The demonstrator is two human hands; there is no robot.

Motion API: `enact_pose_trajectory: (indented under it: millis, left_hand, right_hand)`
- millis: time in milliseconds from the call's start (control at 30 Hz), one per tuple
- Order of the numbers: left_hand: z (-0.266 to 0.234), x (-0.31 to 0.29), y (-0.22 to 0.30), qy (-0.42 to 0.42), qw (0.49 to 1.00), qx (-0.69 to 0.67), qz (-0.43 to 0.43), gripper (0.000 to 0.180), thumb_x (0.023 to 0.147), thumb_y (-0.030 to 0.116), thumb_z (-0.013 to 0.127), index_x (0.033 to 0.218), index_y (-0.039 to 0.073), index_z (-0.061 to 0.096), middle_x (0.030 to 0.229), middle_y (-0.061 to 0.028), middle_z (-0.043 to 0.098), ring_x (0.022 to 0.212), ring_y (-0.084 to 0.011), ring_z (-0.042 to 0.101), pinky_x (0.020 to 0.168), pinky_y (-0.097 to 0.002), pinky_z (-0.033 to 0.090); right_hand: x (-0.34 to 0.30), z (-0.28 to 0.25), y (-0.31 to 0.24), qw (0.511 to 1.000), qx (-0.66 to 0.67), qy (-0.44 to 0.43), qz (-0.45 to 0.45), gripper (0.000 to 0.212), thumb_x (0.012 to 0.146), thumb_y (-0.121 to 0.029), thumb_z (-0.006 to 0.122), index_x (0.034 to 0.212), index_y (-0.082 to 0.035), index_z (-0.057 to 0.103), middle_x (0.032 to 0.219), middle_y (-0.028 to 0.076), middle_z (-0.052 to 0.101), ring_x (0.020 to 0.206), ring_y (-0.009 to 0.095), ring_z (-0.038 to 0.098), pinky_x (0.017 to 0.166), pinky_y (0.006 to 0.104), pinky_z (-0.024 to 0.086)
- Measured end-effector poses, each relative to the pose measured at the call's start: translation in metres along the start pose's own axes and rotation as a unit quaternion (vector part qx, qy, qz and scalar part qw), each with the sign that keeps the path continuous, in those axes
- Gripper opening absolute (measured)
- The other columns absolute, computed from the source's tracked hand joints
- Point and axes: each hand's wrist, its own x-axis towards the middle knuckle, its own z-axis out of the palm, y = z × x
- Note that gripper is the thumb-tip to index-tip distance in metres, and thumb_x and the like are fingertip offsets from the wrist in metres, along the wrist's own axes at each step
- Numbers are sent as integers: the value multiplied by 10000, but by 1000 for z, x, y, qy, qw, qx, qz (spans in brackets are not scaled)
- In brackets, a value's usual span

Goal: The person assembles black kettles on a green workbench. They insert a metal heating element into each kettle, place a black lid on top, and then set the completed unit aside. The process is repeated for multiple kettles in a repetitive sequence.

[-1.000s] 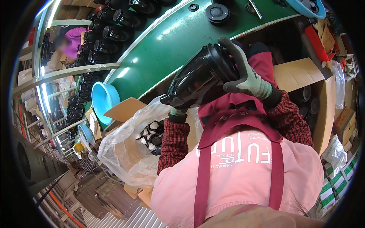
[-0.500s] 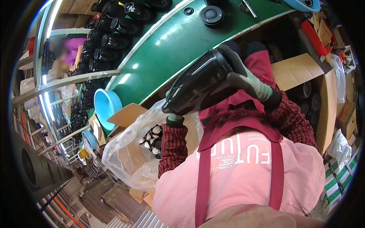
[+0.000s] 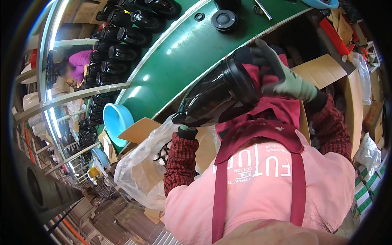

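A large glossy black vessel lies slanted across my lap, its narrow end low on the left and its wide round end toward the right. Beneath the narrow end is my left hand, gloved and mostly covered by the vessel, which it holds up; its fingers are hidden. My right hand, in a pale green glove with dark fingers, hovers just right of the wide end. It is open, fingers apart, with nothing in it.
A green workbench carries a round black lid, a small black disc and several black vessels. A blue basin stands left, near a plastic-lined carton. An open cardboard box is at right. Another person is far left.
My right hand has let go of the vessel's wide end and moved right, its fingers now spread. The vessel's wide end has dropped slightly and turned more into view.
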Motion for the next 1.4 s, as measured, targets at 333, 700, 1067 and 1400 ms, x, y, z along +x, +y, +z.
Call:
enact_pose_trajectory:
  millis: [333, 700, 1067, 1400]
  left_hand:
    - [-3, 20, 29, 46, 995, 67, 55, 568, 909, 212, 826, 1413, 22, 646, 1234, -118, 694, 1099, -260, 682, 988, -380, 539]
    - [-47, 25, 80, 115, 986, -106, -61, 483, 884, 237, 786, 1284, -30, 736, 1070, -140, 772, 980, -263, 749, 873, -370, 582]
    - [-18, -24, 34, 73, 870, -472, -117, 439, 890, 201, 781, 1262, -30, 741, 1089, -138, 777, 1021, -233, 743, 909, -373, 584]
    - [-67, 3, 66, 163, 984, 64, 35, 463, 859, 224, 745, 1267, 6, 751, 1120, -157, 782, 972, -312, 752, 910, -395, 573]
  right_hand:
    - [3, 13, -22, 986, -119, -56, -103, 1377, 665, -177, 976, 1728, -91, 105, 1629, 156, 413, 1441, 290, 493, 1158, 424, 464]
    - [-9, -28, -34, 910, 139, -145, 362, 947, 1044, -584, 598, 1737, -222, 65, 1504, 174, 519, 1076, 257, 705, 776, 383, 642]
    - [11, 30, -14, 983, -138, -91, -86, 1646, 445, -438, 1071, 1730, -75, 108, 1706, 184, 292, 1558, 366, 345, 1256, 485, 321]
    - [8, 38, 8, 981, 164, -77, 66, 1237, 710, -39, 791, 1742, -144, 117, 1657, 115, 381, 1344, 241, 539, 1107, 389, 470]
